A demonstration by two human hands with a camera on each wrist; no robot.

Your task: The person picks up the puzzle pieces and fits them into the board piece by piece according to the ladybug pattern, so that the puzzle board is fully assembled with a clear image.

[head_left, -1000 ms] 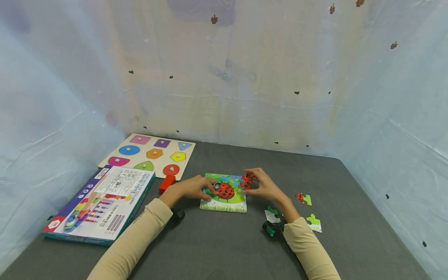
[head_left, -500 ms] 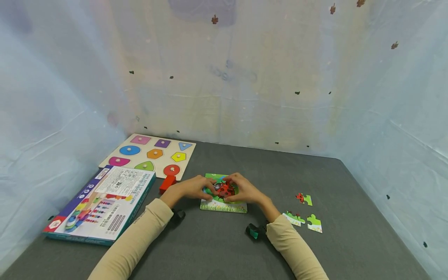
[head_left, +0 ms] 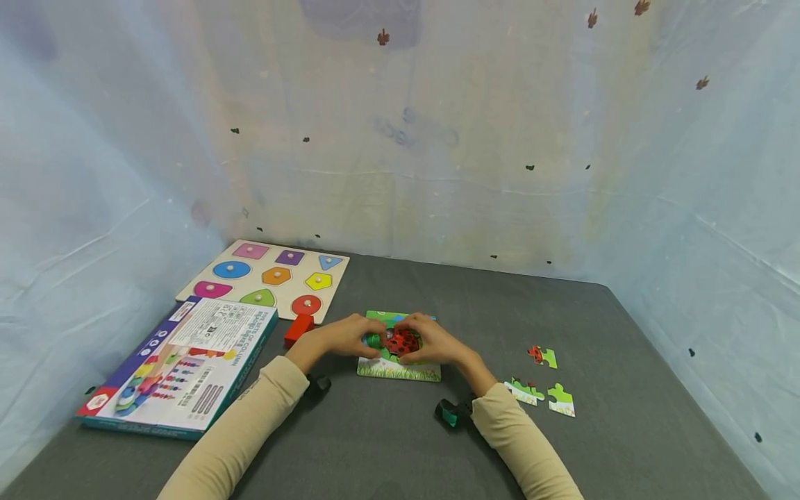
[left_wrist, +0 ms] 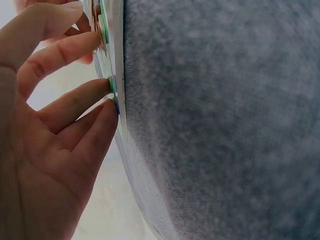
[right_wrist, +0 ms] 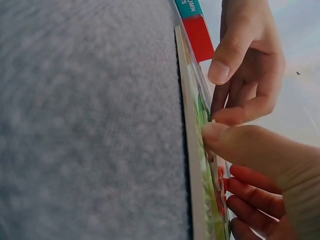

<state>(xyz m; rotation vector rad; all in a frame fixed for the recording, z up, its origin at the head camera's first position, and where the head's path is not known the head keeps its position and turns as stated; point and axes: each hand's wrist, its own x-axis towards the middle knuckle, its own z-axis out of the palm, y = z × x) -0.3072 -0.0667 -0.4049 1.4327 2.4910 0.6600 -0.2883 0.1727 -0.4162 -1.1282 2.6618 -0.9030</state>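
Observation:
A small picture board (head_left: 400,370) with a grass strip and ladybug lies flat on the grey table between the hands. My right hand (head_left: 440,345) is over its right part, thumb and fingers holding a red, black-dotted jigsaw piece (head_left: 407,341) low over the picture. On the left side my left hand (head_left: 340,335) rests its fingertips on the board, thumb apart from the fingers. The left wrist view shows these fingers (left_wrist: 80,102) touching the board's surface. In the right wrist view the right thumb (right_wrist: 215,132) reaches the board's near side. The hands cover part of the picture.
Loose jigsaw pieces lie on the right: one red and green (head_left: 542,356), one green and white (head_left: 561,401), another (head_left: 523,391) beside the right sleeve. Left stand a red block (head_left: 298,330), a flat toy box (head_left: 181,375) and a knobbed shape board (head_left: 290,286).
My right hand has moved left, carrying the red jigsaw piece from the board's right edge to over its middle, and lowered slightly. The left hand has stayed nearly still.

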